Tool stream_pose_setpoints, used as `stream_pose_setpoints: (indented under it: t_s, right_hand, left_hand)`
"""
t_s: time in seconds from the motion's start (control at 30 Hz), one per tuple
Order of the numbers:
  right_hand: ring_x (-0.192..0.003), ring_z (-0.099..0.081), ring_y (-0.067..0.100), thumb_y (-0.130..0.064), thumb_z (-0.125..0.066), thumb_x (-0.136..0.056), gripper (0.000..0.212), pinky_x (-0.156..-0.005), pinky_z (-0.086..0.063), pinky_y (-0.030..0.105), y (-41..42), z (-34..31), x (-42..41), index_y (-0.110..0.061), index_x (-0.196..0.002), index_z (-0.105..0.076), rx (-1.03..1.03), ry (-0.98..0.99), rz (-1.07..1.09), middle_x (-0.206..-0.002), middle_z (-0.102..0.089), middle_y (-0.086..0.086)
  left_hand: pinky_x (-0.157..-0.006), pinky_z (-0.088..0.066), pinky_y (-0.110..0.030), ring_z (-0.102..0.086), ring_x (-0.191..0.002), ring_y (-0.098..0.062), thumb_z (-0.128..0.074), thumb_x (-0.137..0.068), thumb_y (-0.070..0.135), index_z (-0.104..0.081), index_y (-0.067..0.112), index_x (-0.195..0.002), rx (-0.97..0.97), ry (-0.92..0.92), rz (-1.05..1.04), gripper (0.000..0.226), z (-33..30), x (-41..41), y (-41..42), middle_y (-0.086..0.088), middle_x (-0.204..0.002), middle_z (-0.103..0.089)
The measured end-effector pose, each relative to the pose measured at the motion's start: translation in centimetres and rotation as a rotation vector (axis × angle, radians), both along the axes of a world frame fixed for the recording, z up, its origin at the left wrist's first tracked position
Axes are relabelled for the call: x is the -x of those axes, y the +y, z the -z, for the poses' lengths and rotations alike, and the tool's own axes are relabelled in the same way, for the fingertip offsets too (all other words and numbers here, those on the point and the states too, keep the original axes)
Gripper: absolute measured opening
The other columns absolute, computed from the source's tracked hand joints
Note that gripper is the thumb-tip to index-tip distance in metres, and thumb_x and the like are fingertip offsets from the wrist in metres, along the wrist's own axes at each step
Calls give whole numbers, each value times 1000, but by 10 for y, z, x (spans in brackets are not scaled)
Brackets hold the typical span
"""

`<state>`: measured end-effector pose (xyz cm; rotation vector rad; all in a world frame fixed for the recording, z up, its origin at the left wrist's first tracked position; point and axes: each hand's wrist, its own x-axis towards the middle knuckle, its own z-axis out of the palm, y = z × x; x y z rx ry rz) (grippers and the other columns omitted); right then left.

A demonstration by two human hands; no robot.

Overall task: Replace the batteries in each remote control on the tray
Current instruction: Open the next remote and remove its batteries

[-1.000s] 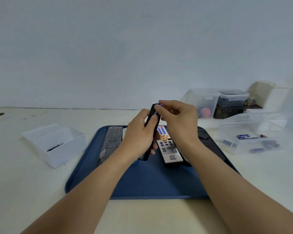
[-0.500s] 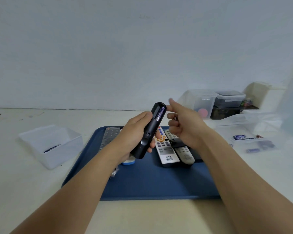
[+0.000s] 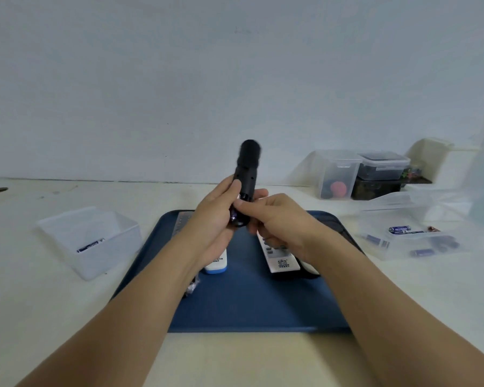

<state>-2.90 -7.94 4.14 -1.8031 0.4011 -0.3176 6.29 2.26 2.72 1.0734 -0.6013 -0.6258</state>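
Black remote (image 3: 246, 174): held upright above the far half of the tray, top end blurred. Left hand (image 3: 215, 216) is wrapped round its lower body, fingers curled behind, thumb on the front. Right hand (image 3: 274, 219) pinches at the remote's lower end w/ thumb (image 3: 248, 203) and fingertips, where a purple-blue battery (image 3: 234, 216) shows in the open compartment. Whether the battery is seated or loose: cannot tell.

Blue tray (image 3: 249, 308) on the white table (image 3: 39, 317), near edge parallel to the table front. On the tray, count visible: 1 grey remote (image 3: 183, 219) at far left, 1 white remote w/ blue end (image 3: 215, 265) under the left wrist, 1 white remote w/ grey buttons (image 3: 280, 256) under the right hand, 1 dark remote (image 3: 338, 227) at the right rim; more may be hidden by hands. Near half of tray is bare blue surface.

Left of tray, apart from it: 1 open clear bin (image 3: 90, 241) holding 1 battery (image 3: 91, 245). Right of tray: 1 shallow clear box (image 3: 408, 241) w/ several batteries (image 3: 400, 229), exact no. unclear. Behind it, by the wall: 2 lidded clear containers (image 3: 338, 174).
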Motion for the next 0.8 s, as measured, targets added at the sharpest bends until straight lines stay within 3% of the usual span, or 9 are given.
stream_pose_setpoints:
  t_s: [0.07, 0.13, 0.23, 0.33, 0.43, 0.6, 0.73, 0.8]
  right_hand:
    - [-42, -36, 11, -35, -79, -83, 44, -42, -31, 18, 2, 1, -1, -4, -59, -59, 152, -99, 95, -52, -50, 1]
    - [-48, -45, 8, -28, -86, -74, 34, -49, -39, 19, -3, 1, -1, -7, -63, -62, 234, -303, 236, -56, -57, -1]
    - [-49, -44, 1, -16, -81, -76, 21, -53, -37, 17, -2, -2, 1, -16, -72, -60, 386, -531, 297, -71, -68, -6]
    - [-47, -37, 6, -12, -76, -80, 15, -52, -32, 16, 5, 1, 1, -20, -78, -65, 516, -555, 220, -81, -71, -11]
    - [-47, -43, 4, -7, -74, -82, 12, -50, -29, 11, 6, 5, -1, -18, -81, -67, 559, -562, 197, -80, -70, -12]
    - [-58, -55, -11, -5, -73, -83, 7, -55, -36, 4, 8, 5, 0, -10, -84, -68, 631, -553, 200, -76, -68, -11]
    - [-63, -55, -11, -6, -73, -83, 8, -59, -37, 5, 10, 7, -2, -12, -86, -70, 683, -537, 204, -78, -69, -12]
    - [-65, -55, -11, -7, -72, -84, 8, -61, -36, 5, 10, 9, -4, -13, -88, -70, 698, -528, 202, -84, -71, -10]
  left_hand:
    - [-75, -58, -31, -70, -88, -19, -37, -110, 24, -60, 21, -133, 28, 20, 5, 33, -2, 2, -1, -11, -100, -73]
    - [-86, -60, -40, -67, -91, -20, -34, -110, 26, -58, 27, -137, 64, 58, 4, 36, -3, -1, -2, -9, -97, -68]
    - [-87, -56, -45, -62, -99, -21, -33, -111, 28, -58, 38, -137, 70, 98, 0, 37, -2, -3, -2, -6, -112, -67]
    - [-76, -54, -32, -58, -95, -17, -32, -111, 25, -55, 40, -140, 72, 122, -6, 40, -2, -1, -1, -1, -127, -66]
    - [-81, -51, -31, -58, -105, -15, -30, -111, 22, -53, 40, -142, 93, 127, 3, 43, -1, 0, -3, 2, -138, -63]
    - [-98, -51, -37, -59, -116, -10, -28, -111, 21, -50, 39, -145, 87, 82, 7, 44, 2, 0, -5, 2, -143, -59]
    - [-82, -59, -28, -59, -117, -10, -28, -111, 21, -49, 38, -145, 86, 68, 11, 43, 3, 2, -5, 2, -145, -57]
    - [-89, -59, -31, -59, -118, -11, -28, -111, 21, -49, 38, -146, 81, 58, 5, 44, 4, 2, -4, 1, -146, -56]
